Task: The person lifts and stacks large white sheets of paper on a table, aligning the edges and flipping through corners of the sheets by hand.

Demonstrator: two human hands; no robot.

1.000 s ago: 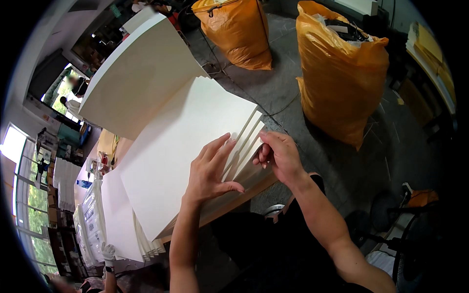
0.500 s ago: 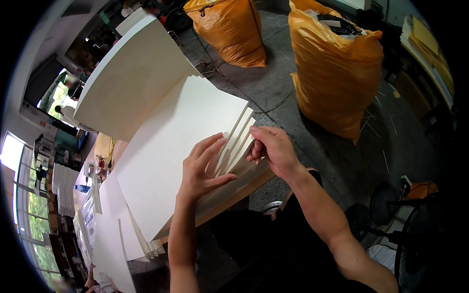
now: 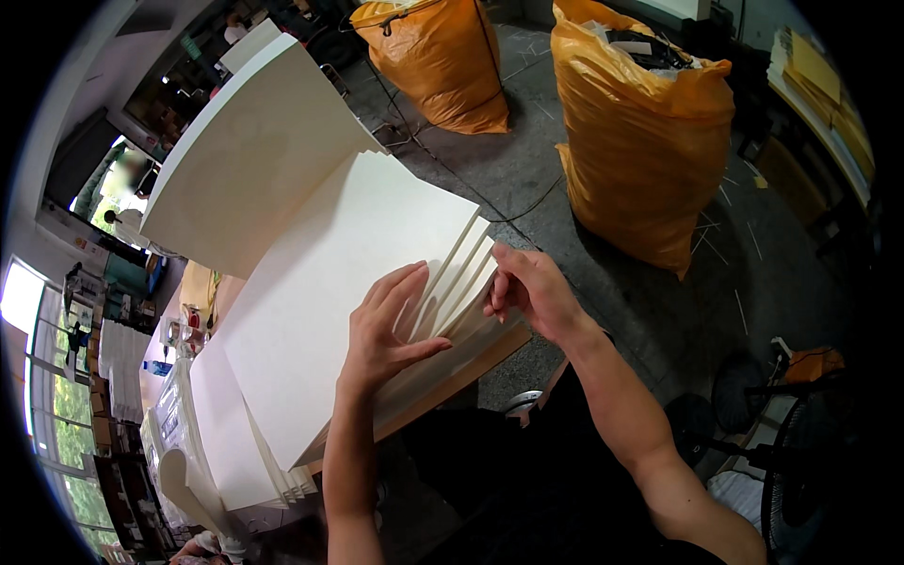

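Note:
Large white sheets (image 3: 320, 273) lie in a fanned stack in front of me, their right edges stepped in several layers. My left hand (image 3: 384, 325) is over the near right edge of the stack, its thumb and fingers spread apart around the stepped edges; it grips nothing. At the right corner of the layers is my right hand (image 3: 539, 294), fingers curled, thumb and forefinger closed at a sheet's corner. Part of that grip is hidden by the hand itself. Behind the stack, a big white sheet bundle (image 3: 254, 160) stands bent upward.
Two orange sacks (image 3: 650, 141) stand on the dark floor beyond the table (image 3: 504, 350). More white sheets (image 3: 226, 428) lie at the left, where another person's arm (image 3: 196, 546) shows near a curled sheet (image 3: 184, 485). A black fan (image 3: 791, 480) is at the lower right.
My right hand has shifted slightly right with the sheet corner; my left hand has hardly moved. At the lower left, the other person's sheet has gone from flat to curled.

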